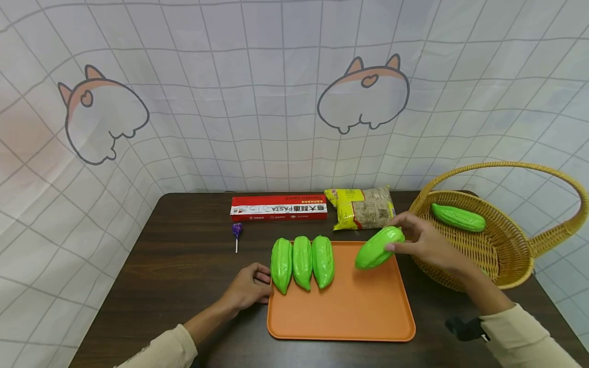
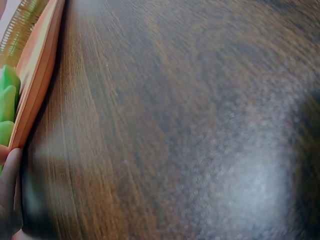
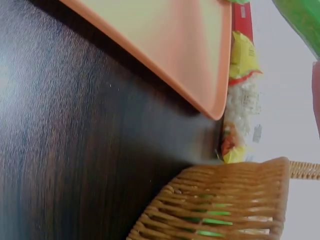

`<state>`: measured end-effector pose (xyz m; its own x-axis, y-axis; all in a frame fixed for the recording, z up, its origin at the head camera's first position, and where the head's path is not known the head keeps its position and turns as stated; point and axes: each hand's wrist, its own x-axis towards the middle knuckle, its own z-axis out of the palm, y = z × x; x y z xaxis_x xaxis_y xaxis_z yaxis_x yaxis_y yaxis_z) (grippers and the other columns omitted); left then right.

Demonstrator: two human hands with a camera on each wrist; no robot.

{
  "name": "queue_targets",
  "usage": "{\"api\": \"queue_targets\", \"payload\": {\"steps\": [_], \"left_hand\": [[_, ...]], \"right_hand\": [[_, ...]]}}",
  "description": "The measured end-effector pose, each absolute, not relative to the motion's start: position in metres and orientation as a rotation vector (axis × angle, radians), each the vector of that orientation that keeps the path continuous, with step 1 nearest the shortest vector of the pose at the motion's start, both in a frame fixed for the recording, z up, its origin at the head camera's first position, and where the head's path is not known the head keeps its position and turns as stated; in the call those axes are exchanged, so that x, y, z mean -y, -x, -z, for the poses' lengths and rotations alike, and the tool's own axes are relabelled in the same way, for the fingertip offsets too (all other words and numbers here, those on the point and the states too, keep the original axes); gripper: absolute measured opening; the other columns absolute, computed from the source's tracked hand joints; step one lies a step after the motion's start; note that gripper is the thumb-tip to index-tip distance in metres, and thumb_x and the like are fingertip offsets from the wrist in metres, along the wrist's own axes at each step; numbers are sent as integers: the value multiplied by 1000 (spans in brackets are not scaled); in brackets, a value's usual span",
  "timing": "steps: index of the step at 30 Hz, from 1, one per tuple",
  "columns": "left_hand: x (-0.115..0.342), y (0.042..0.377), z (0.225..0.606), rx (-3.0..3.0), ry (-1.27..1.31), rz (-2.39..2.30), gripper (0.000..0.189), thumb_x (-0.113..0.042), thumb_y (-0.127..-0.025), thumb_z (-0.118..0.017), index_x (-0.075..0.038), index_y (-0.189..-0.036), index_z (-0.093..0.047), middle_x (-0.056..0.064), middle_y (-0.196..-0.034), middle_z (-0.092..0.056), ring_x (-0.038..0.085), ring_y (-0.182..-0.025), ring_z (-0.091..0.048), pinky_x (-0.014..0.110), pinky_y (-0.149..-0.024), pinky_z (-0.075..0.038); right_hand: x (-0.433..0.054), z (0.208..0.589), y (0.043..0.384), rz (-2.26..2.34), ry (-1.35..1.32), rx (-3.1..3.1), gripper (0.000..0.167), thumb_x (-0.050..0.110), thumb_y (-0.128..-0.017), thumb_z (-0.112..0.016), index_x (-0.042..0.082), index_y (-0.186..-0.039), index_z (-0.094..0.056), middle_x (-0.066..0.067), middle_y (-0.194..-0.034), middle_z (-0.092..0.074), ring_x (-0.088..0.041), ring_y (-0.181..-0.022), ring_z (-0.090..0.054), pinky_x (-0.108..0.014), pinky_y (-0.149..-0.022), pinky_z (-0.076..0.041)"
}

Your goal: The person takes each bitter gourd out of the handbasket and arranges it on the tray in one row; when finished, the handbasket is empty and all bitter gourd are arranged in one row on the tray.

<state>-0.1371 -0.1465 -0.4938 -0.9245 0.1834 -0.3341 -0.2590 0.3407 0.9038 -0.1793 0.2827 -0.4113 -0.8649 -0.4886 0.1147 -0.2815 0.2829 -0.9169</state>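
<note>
Three green bitter melons (image 1: pixel 302 263) lie side by side at the left of an orange tray (image 1: pixel 340 317), their pointed ends toward the front. My left hand (image 1: pixel 248 287) grips the tray's left rim with curled fingers; the left wrist view shows a finger (image 2: pixel 11 175) against the rim. Above the tray's back right corner, my right hand (image 1: pixel 421 240) pinches another bitter melon (image 1: pixel 378 249) between thumb and fingers, tilted. Part of that held melon shows at the upper right of the right wrist view. One more bitter melon (image 1: pixel 457 217) lies in a wicker basket (image 1: pixel 513 225) to the right.
Behind the tray stand a red and white pasta box (image 1: pixel 278 208) and a yellow packet (image 1: pixel 363 208). A purple lollipop (image 1: pixel 236 232) lies left of the melons on the dark wooden table (image 1: pixel 175 255). The basket's tall handle (image 1: pixel 506 164) arches up at the right. A white checked cloth hangs behind.
</note>
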Motion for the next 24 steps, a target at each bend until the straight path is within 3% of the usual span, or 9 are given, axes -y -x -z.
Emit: {"api": "queue_targets", "payload": {"steps": [5, 9, 13, 16, 24], "left_hand": [[147, 138, 494, -2230, 69, -1601, 47, -2, -77, -75, 4, -120, -56, 15, -105, -59, 18, -82, -66, 34, -66, -64], [146, 138, 494, -2227, 70, -1603, 47, -2, -77, -75, 4, -120, -56, 15, -105, -60, 18, -82, -66, 34, -67, -64], [146, 138, 495, -2224, 64, -1605, 47, -3, -77, -75, 3, -119, -56, 15, -105, -60, 18, -81, -65, 34, -66, -64], [146, 138, 496, -2223, 59, -1609, 47, -2, -77, -75, 4, -120, -56, 15, -105, -60, 18, -81, -65, 34, -66, -64], [147, 137, 495, -2225, 51, -1607, 47, -3, -77, -75, 4, -120, -56, 15, -105, -60, 18, -80, -65, 34, -66, -64]], "right_hand": [[-277, 415, 182, 1646, 789, -2324, 40, -1, -94, -65, -2, -132, -52, -9, -110, -65, -18, -92, -69, -31, -76, -62], [-274, 417, 182, 1625, 736, -2316, 43, 5, -99, -59, 2, -140, -50, -13, -112, -63, -20, -91, -70, -37, -76, -63], [-269, 418, 182, 1579, 667, -2343, 45, 12, -101, -59, 7, -144, -49, -22, -130, -55, -21, -94, -70, -42, -76, -62], [-265, 418, 182, 1557, 633, -2352, 46, 16, -101, -60, 11, -145, -48, -21, -143, -47, -19, -100, -69, -41, -78, -62], [-257, 425, 187, 1611, 599, -2302, 43, 16, -99, -63, 9, -138, -47, -19, -117, -61, -22, -95, -70, -38, -78, -62]]}}
